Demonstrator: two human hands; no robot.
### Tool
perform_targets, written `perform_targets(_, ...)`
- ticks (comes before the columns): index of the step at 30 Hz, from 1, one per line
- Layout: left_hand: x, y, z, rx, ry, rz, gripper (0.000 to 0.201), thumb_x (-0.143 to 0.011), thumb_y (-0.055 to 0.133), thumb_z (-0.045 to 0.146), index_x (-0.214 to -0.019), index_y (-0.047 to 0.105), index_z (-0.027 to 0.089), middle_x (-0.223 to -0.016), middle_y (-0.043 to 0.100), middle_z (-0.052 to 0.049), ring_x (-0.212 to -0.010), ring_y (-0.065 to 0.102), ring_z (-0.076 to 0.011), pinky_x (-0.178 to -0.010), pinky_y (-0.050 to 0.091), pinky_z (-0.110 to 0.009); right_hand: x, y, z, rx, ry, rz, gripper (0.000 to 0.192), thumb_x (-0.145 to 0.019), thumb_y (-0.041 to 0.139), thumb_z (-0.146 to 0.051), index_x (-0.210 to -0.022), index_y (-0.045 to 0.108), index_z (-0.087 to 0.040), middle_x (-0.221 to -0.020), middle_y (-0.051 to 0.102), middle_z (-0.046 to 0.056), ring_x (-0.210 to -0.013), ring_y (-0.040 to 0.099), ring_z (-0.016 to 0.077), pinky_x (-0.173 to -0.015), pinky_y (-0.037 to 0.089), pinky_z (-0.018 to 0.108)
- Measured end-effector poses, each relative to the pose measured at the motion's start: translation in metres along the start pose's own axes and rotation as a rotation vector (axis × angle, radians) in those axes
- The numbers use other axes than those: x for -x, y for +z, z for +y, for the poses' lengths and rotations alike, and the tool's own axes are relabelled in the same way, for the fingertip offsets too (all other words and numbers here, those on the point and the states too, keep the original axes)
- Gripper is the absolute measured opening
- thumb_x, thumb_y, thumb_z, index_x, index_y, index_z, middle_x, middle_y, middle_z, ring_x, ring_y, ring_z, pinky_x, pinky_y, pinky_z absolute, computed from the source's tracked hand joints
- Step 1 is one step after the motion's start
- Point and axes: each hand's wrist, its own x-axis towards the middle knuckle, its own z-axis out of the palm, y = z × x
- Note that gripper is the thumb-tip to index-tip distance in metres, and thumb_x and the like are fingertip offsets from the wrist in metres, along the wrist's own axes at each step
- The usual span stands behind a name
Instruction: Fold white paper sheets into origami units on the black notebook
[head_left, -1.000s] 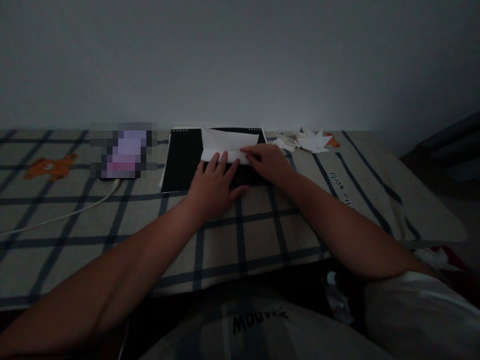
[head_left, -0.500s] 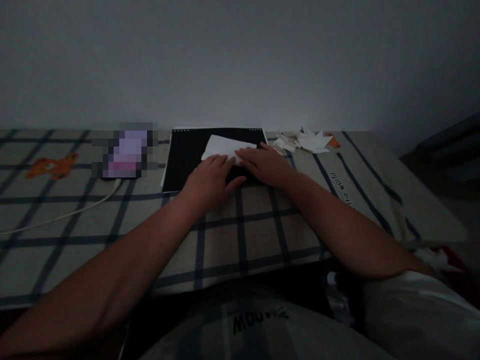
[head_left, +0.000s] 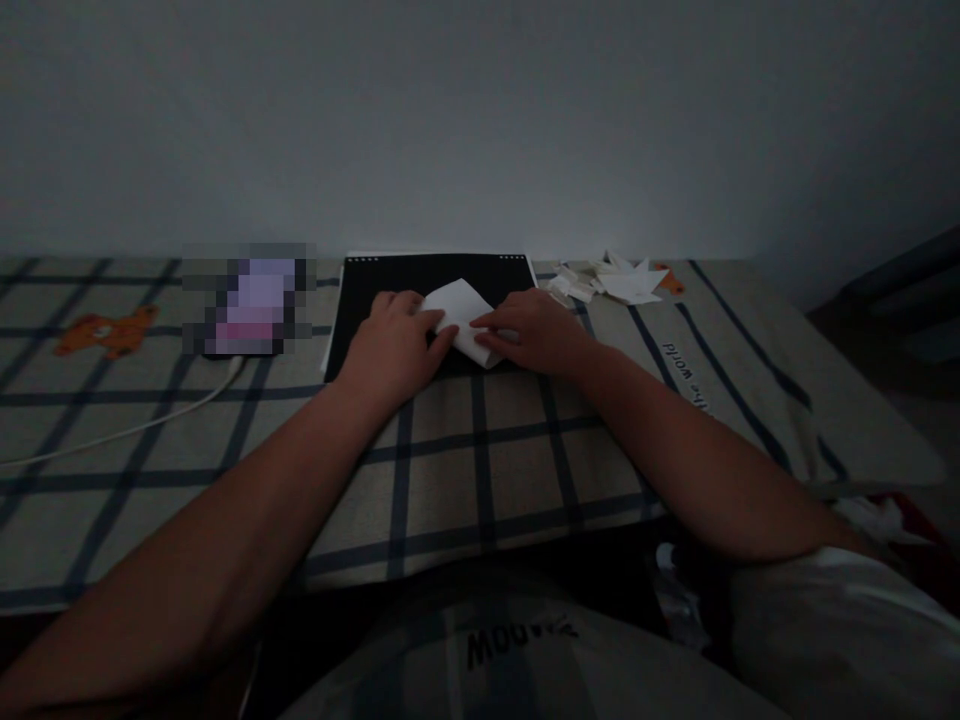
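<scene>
A folded white paper (head_left: 463, 313) lies tilted on a black mat (head_left: 367, 290) at the far side of a plaid cloth surface. My left hand (head_left: 391, 345) grips the paper's left side, fingers curled over it. My right hand (head_left: 529, 333) holds its right edge, thumb and fingers pinching the fold. Both forearms reach forward from the bottom of the view.
A pile of white paper scraps and folded pieces (head_left: 611, 282) lies right of the mat. A blurred device (head_left: 251, 300) with a white cable (head_left: 120, 432) sits to the left. The plaid cloth (head_left: 480, 450) ends at a grey wall behind; its right edge drops off.
The paper went from a long flat strip to a smaller, turned folded shape. My left hand moved left and further up the mat; both hands now grip the paper instead of pressing it flat.
</scene>
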Motion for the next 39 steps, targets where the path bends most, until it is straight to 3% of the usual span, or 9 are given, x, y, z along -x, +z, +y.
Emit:
perform_targets(7, 0.001, -0.005, 0.006, -0.031, 0.017, -0.074, 0.052, -0.113, 0.044, 0.040, -0.136, 0.080, 0.010, -0.139, 0.075, -0.022, -0.139, 0.064, -0.0396, -0.121, 0.053, -0.057, -0.001, 0.011, 0.010, -0.141, -0.110, 0.062, 0.040, -0.111, 0.059, -0.038, -0.133, 0.084, -0.016, -0.128, 0.083, 0.016, -0.123, 0.072, 0.0319, -0.107, 0.053, 0.048)
perform_targets(13, -0.002, -0.007, 0.002, 0.013, 0.027, -0.123, 0.052, -0.111, 0.045, 0.038, -0.142, 0.080, 0.014, -0.150, 0.073, -0.020, -0.143, 0.067, -0.0385, -0.123, 0.054, -0.054, 0.000, 0.021, 0.017, -0.208, -0.130, -0.054, 0.048, -0.116, 0.048, -0.039, -0.154, 0.071, -0.021, -0.163, 0.067, 0.012, -0.155, 0.058, 0.0281, -0.130, 0.042, 0.051)
perform_targets(16, -0.005, -0.005, -0.003, 0.069, 0.067, -0.134, 0.052, -0.111, 0.045, 0.038, -0.142, 0.080, 0.015, -0.153, 0.072, -0.018, -0.146, 0.066, -0.0363, -0.127, 0.051, -0.053, 0.000, 0.015, 0.013, -0.182, -0.109, -0.081, 0.052, -0.118, 0.042, -0.043, -0.152, 0.072, -0.018, -0.158, 0.071, 0.013, -0.148, 0.064, 0.0294, -0.125, 0.045, 0.050)
perform_targets(19, -0.010, 0.000, -0.011, 0.168, 0.140, -0.130, 0.053, -0.111, 0.044, 0.040, -0.138, 0.082, 0.015, -0.151, 0.074, -0.016, -0.148, 0.064, -0.0348, -0.129, 0.050, -0.053, -0.001, 0.006, 0.009, -0.127, -0.067, -0.068, 0.057, -0.119, 0.037, -0.049, -0.146, 0.077, -0.018, -0.141, 0.081, 0.014, -0.129, 0.073, 0.0308, -0.111, 0.050, 0.048)
perform_targets(22, -0.014, 0.006, -0.019, 0.267, 0.227, -0.125, 0.050, -0.110, 0.046, 0.043, -0.131, 0.084, 0.019, -0.149, 0.076, -0.013, -0.144, 0.067, -0.0334, -0.128, 0.052, -0.053, 0.000, 0.005, 0.008, -0.083, -0.044, -0.036, 0.056, -0.118, 0.038, -0.048, -0.146, 0.077, -0.018, -0.137, 0.082, 0.014, -0.126, 0.073, 0.0318, -0.108, 0.050, 0.049)
perform_targets(25, -0.016, 0.009, -0.025, 0.344, 0.298, -0.125, 0.048, -0.108, 0.048, 0.045, -0.127, 0.085, 0.021, -0.148, 0.076, -0.012, -0.141, 0.069, -0.0322, -0.126, 0.053, -0.052, 0.001, 0.011, 0.012, -0.085, -0.061, -0.020, 0.053, -0.115, 0.045, -0.043, -0.157, 0.068, -0.019, -0.157, 0.072, 0.015, -0.144, 0.065, 0.0326, -0.119, 0.047, 0.052)
perform_targets(28, -0.015, 0.009, -0.026, 0.370, 0.319, -0.115, 0.048, -0.107, 0.050, 0.047, -0.129, 0.084, 0.021, -0.152, 0.073, -0.014, -0.145, 0.066, -0.0325, -0.128, 0.050, -0.053, 0.001, 0.018, 0.016, -0.085, -0.076, -0.108, 0.059, -0.113, 0.051, -0.042, -0.168, 0.056, -0.019, -0.174, 0.054, 0.015, -0.162, 0.050, 0.0336, -0.130, 0.040, 0.057)
perform_targets(34, -0.015, 0.011, -0.028, 0.311, 0.276, -0.032, 0.057, -0.108, 0.047, 0.049, -0.141, 0.079, 0.016, -0.159, 0.066, -0.019, -0.152, 0.058, -0.0341, -0.132, 0.044, -0.056, -0.001, 0.025, 0.018, -0.075, 0.016, -0.194, 0.061, -0.117, 0.041, -0.048, -0.172, 0.050, -0.022, -0.181, 0.042, 0.014, -0.170, 0.037, 0.0339, -0.137, 0.032, 0.063)
perform_targets(39, -0.017, 0.023, -0.031, 0.252, 0.280, -0.105, 0.066, -0.111, 0.037, 0.051, -0.160, 0.066, 0.016, -0.168, 0.057, -0.019, -0.160, 0.049, -0.0361, -0.137, 0.034, -0.059, -0.003, 0.028, 0.020, -0.074, 0.046, -0.199, 0.062, -0.118, 0.041, -0.045, -0.174, 0.047, -0.020, -0.183, 0.037, 0.015, -0.172, 0.034, 0.0325, -0.138, 0.030, 0.061)
